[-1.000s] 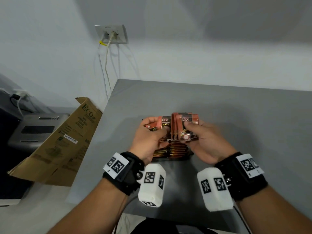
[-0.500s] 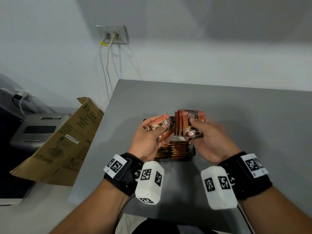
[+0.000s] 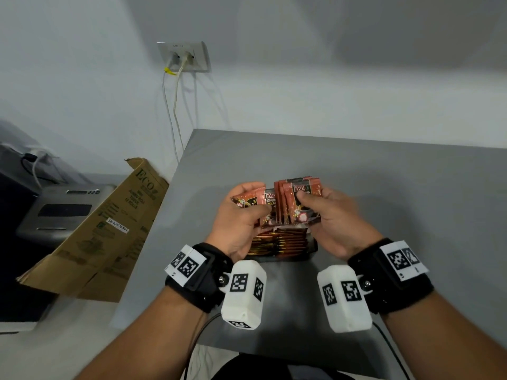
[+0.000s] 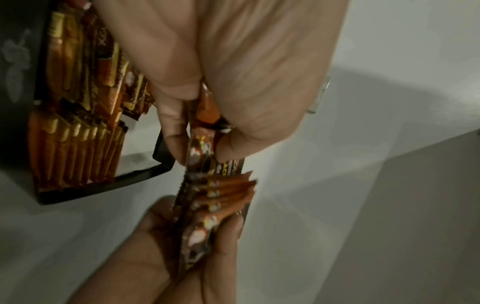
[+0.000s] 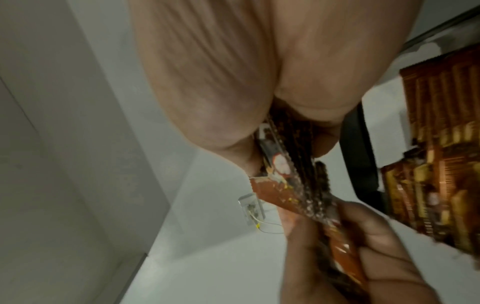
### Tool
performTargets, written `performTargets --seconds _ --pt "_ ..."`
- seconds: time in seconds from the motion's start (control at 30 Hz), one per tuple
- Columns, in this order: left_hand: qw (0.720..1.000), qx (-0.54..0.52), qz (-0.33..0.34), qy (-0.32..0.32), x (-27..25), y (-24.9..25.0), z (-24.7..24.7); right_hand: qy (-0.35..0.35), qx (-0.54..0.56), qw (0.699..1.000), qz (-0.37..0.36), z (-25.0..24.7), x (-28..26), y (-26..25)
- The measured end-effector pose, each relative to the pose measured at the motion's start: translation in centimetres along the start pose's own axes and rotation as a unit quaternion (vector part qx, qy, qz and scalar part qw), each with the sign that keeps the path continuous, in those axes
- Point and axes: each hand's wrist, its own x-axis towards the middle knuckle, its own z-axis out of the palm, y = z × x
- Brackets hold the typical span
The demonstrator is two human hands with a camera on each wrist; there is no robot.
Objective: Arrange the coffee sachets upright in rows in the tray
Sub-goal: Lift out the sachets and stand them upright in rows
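A black tray [image 3: 307, 257] lies on the grey table [image 3: 397, 193], and rows of orange-brown coffee sachets [image 3: 282, 239] stand upright in it. Above it, my left hand [image 3: 247, 212] pinches a few sachets [image 3: 253, 200], tilted to the left. My right hand [image 3: 326, 212] grips a thicker bundle of sachets [image 3: 297, 204], held upright beside them. The left wrist view shows my left hand [image 4: 202, 133] pinching sachets [image 4: 201, 144] above the bundle [image 4: 221, 191], with the tray [image 4: 103, 186] at the left. In the right wrist view, my right hand [image 5: 259, 144] clamps the bundle [image 5: 283, 168] near the tray [image 5: 359, 156].
An opened cardboard box [image 3: 109, 229] leans against the table's left edge, with a grey device [image 3: 63, 209] behind it. A wall socket [image 3: 182, 56] with hanging cables is at the back left. Bare table spreads to the right of the tray and behind it.
My left hand pulled its few sachets away from the right hand's bundle and tilted them, then brought them back beside it. Both hands stayed above the tray.
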Motion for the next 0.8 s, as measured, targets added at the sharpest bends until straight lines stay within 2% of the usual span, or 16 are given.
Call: performTargets --seconds 0.13,0.23,0.3,0.4,0.47,0.57,0.63,0.73,0.8 --pt "1.0 -0.021 -0.013 0.007 -0.2 -0.4 0.2 0.012 -0.015 1.0 0.004 0.5 -0.1 1.2" --pt "0.996 -0.059 -0.048 0.039 0.0 -0.5 -0.2 0.046 0.038 0.998 -0.012 -0.3 0.2 0.7" --pt "0.997 -0.028 -0.039 0.066 0.3 -0.5 -0.7 0.055 0.088 0.994 -0.014 -1.3 0.3 0.2" --pt "0.998 0.002 -0.014 0.062 0.5 -0.5 -0.7 0.042 0.111 0.993 -0.015 -1.7 0.3 -0.1" --pt "0.999 0.0 -0.006 0.046 0.5 -0.3 -0.4 0.032 0.064 0.997 -0.027 -1.2 0.4 0.3" --pt "0.999 -0.035 -0.025 0.028 0.5 0.2 0.3 0.049 -0.05 0.994 -0.082 0.1 0.3 0.6" --pt "0.996 -0.076 -0.051 -0.001 0.2 0.8 0.6 0.055 -0.146 0.981 -0.114 0.9 0.0 0.7" --pt "0.988 -0.126 -0.076 -0.053 -0.5 1.2 1.6 0.059 -0.22 0.964 -0.137 2.0 -0.2 0.8" --pt "0.988 -0.115 -0.075 -0.074 -0.9 1.2 2.4 0.069 -0.308 0.935 -0.164 2.3 -0.1 0.9"
